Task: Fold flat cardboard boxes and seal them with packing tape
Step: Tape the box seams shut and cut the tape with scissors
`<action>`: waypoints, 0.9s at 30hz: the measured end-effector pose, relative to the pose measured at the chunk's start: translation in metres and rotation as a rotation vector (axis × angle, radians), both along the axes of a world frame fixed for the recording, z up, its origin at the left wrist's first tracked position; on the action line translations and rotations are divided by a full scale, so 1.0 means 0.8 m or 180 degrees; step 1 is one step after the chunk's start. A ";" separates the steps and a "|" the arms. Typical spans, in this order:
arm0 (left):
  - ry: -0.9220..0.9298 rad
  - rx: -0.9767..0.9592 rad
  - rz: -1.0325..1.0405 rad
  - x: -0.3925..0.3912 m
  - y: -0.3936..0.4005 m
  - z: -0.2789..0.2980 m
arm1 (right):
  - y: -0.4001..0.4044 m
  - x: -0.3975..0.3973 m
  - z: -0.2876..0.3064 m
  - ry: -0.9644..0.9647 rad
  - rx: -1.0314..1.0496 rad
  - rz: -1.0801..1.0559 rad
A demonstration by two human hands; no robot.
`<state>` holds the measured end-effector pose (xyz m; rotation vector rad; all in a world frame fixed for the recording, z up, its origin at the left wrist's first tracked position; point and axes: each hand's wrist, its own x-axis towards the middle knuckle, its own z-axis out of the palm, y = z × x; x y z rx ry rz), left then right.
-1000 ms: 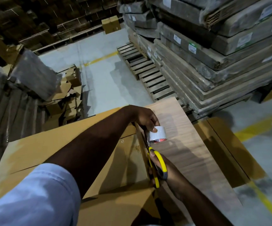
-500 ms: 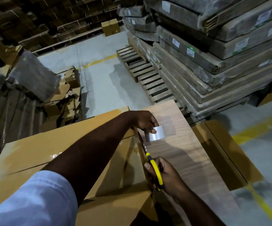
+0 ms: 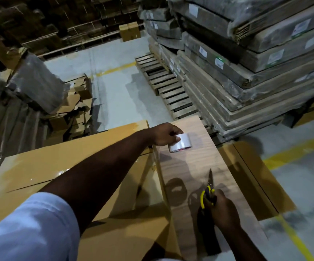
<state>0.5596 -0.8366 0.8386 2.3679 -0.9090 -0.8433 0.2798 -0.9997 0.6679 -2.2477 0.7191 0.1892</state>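
Head view: white and green labels on the wrapped stacks [image 3: 246,59] are too small to read. The left hand [image 3: 163,134] pinches the tape roll [image 3: 180,143] above the wood-grain board [image 3: 195,166], beside the cardboard box [image 3: 62,166] edge. The right hand [image 3: 222,210] grips closed yellow-handled scissors [image 3: 208,193]. Bare concrete floor [image 3: 118,95] lies beyond.

Dim warehouse. Grey concrete floor [image 3: 118,95] crossed by yellow lines [image 3: 291,153]. Far right, wrapped flat packs [image 3: 246,68] stacked high beside wooden pallets [image 3: 169,91]. Left, cardboard scraps [image 3: 77,110] and wrapped bundles [image 3: 35,81]. Far back, dark shelving [image 3: 39,21].
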 end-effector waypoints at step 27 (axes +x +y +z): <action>-0.0816 -0.0872 0.1878 -0.090 0.073 0.053 | 0.004 0.083 0.128 -0.2073 0.1768 0.0010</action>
